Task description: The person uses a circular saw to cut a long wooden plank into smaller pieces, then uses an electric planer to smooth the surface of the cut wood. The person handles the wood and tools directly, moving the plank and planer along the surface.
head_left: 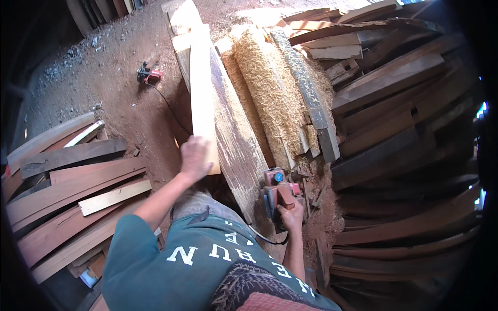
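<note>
A long pale wooden plank stretches away from me along a rough timber beam. My left hand, slightly blurred, grips the plank's near end. In my right hand is an electric hand planer, held by its brown handle. The planer has a blue knob on top, and a dark cord runs back from it toward my body. It is over or beside the beam's near right edge, apart from the plank; I cannot tell whether it rests on anything.
Wood shavings heap over timbers right of the beam. Stacked dark boards fill the right side. Cut boards are piled at left. Another red power tool sits on the dirt floor with its cord trailing toward the beam.
</note>
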`<action>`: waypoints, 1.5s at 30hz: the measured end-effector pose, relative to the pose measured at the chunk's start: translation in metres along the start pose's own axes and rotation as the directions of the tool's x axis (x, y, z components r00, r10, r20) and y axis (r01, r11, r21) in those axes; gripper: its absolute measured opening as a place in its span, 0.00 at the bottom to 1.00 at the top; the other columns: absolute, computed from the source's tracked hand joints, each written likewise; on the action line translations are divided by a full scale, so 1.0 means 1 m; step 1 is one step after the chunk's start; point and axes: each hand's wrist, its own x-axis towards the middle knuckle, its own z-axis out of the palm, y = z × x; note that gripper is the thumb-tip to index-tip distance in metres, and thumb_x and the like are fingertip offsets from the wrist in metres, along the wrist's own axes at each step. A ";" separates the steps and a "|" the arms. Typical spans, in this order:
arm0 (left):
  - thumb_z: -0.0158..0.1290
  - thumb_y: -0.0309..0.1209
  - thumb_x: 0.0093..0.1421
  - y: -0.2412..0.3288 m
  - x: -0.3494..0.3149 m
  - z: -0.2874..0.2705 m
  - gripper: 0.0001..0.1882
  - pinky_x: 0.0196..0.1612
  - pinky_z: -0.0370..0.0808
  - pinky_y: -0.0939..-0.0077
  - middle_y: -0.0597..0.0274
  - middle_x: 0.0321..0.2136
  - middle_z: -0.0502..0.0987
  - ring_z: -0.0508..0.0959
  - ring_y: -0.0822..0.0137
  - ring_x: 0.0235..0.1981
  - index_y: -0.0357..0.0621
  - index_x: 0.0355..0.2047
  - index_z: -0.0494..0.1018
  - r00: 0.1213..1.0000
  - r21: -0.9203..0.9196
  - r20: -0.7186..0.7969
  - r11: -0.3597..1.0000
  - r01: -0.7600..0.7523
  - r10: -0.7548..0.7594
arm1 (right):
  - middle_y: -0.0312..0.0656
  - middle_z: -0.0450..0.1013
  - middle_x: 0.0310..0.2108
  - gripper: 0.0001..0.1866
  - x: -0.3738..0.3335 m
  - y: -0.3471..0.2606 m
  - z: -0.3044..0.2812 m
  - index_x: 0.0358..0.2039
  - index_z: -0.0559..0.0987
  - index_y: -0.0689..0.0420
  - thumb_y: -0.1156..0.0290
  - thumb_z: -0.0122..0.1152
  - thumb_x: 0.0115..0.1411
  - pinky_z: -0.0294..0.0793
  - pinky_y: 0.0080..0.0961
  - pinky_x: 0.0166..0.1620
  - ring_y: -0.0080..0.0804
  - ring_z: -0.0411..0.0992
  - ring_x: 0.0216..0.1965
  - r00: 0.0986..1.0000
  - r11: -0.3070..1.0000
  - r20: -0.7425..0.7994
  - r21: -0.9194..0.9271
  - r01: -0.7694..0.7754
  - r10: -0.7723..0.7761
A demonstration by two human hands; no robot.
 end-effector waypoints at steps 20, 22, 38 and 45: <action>0.68 0.40 0.55 0.061 -0.065 0.003 0.32 0.59 0.78 0.43 0.39 0.52 0.77 0.80 0.40 0.55 0.37 0.53 0.67 0.719 -0.117 0.091 0.710 0.695 -0.689 | 0.46 0.85 0.47 0.25 -0.002 0.104 0.005 0.53 0.83 0.65 0.76 0.73 0.53 0.80 0.33 0.56 0.34 0.83 0.49 0.956 0.979 0.243 -0.083 0.187 -0.162; 0.67 0.40 0.56 0.065 -0.064 0.001 0.32 0.59 0.78 0.44 0.38 0.53 0.76 0.79 0.39 0.56 0.36 0.54 0.66 0.715 -0.135 0.102 0.703 0.698 -0.691 | 0.46 0.85 0.46 0.25 -0.002 0.101 0.005 0.54 0.83 0.65 0.76 0.72 0.53 0.80 0.33 0.55 0.34 0.83 0.49 0.952 0.972 0.241 -0.095 0.215 -0.187; 0.67 0.30 0.60 0.066 -0.047 -0.027 0.25 0.44 0.86 0.64 0.57 0.45 0.82 0.85 0.64 0.43 0.34 0.55 0.74 0.791 -0.839 0.409 0.153 0.522 -0.456 | 0.44 0.85 0.47 0.25 0.005 0.105 0.002 0.53 0.84 0.63 0.75 0.73 0.53 0.79 0.33 0.57 0.33 0.82 0.51 0.945 0.968 0.284 -0.144 0.207 -0.160; 0.62 0.44 0.70 0.072 0.007 -0.193 0.30 0.62 0.81 0.58 0.56 0.56 0.77 0.80 0.63 0.55 0.39 0.64 0.69 0.870 -0.911 0.319 -0.375 0.172 -0.376 | 0.47 0.85 0.44 0.21 0.003 0.095 0.000 0.50 0.85 0.63 0.74 0.71 0.55 0.80 0.35 0.55 0.38 0.84 0.49 0.937 0.959 0.279 -0.128 0.252 -0.209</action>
